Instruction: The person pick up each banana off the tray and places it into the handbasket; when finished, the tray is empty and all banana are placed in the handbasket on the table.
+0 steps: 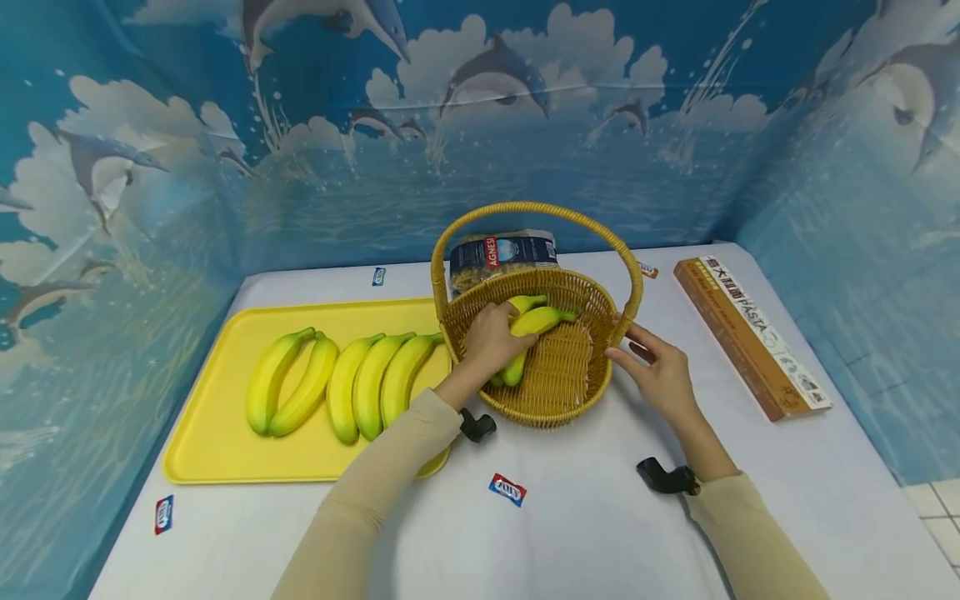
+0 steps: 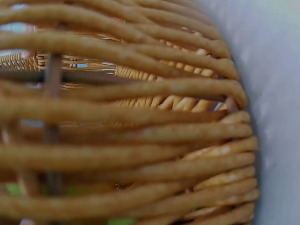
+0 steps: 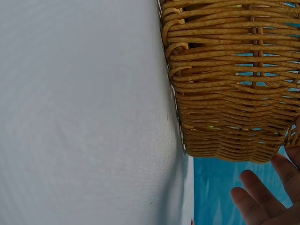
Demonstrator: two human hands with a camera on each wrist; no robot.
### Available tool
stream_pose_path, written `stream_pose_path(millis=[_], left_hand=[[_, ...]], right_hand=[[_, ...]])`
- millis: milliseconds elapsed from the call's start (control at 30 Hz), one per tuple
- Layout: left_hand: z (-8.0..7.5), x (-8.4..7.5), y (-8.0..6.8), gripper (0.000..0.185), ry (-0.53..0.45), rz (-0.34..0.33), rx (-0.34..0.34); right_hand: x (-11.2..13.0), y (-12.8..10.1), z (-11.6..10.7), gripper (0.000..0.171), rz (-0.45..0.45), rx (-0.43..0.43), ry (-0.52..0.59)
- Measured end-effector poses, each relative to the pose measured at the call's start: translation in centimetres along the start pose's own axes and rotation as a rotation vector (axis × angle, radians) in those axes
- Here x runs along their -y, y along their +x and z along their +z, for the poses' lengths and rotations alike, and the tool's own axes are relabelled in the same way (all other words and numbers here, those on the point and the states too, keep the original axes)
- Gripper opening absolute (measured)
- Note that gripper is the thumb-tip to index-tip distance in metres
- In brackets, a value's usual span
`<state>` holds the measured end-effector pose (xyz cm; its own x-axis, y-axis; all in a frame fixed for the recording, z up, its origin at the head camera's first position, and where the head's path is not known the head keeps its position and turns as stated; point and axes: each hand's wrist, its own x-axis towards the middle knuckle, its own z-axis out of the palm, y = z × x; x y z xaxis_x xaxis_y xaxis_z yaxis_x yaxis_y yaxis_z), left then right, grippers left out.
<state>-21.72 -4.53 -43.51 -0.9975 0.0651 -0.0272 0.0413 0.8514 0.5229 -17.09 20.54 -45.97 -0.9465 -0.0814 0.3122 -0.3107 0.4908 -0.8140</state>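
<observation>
left hand point(image 1: 491, 340) grips light, firm, smooth bananas point(image 1: 534, 323) mid-length inside wicker basket point(image 1: 592, 379) at frame centre; right hand point(image 1: 660, 375) open, steadying rim.

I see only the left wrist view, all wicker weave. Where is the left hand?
Observer: Head view shows the left hand inside the basket, gripping bananas.
Operator: And the right hand?
Observer: The right hand is open at the basket's right rim, by the handle's base.
Operator: Any other bananas?
Observer: Five bananas lie on a yellow tray left of the basket.
</observation>
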Motion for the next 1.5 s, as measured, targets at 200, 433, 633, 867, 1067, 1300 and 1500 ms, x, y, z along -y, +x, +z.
stream_pose_path(millis=[200, 433, 633, 867, 1067, 1300, 1500], left_hand=[[0.2, -0.1, -0.3, 0.048, 0.055, -0.027, -0.019], [0.1, -0.2, -0.6, 0.052, 0.077, -0.017, -0.023], [-0.2, -0.2, -1.0, 0.051, -0.003, 0.056, -0.084], [-2.3, 0.2, -4.9, 0.046, -0.225, 0.333, -0.160], [-6.7, 3.3, -8.8, 0.045, -0.365, 0.389, -0.298], [-13.1, 12.3, -11.5, 0.045, -0.415, 0.156, -0.631], [-16.1, 18.7, -13.6, 0.043, -0.405, -0.060, -0.823]], right_hand=[[0.0, 0.0, 0.1, 0.053, -0.009, -0.003, -0.017], [0.0, 0.0, 0.2, 0.054, -0.012, -0.005, -0.013], [0.0, 0.1, 0.1, 0.055, -0.010, -0.009, -0.013], [0.0, 0.0, 0.3, 0.055, -0.009, -0.007, -0.006], [0.0, 0.0, 0.2, 0.053, 0.000, -0.015, -0.031], [0.0, 0.0, 0.4, 0.053, 0.015, -0.009, -0.037], [0.2, 0.0, 0.2, 0.052, -0.005, -0.019, -0.013]])
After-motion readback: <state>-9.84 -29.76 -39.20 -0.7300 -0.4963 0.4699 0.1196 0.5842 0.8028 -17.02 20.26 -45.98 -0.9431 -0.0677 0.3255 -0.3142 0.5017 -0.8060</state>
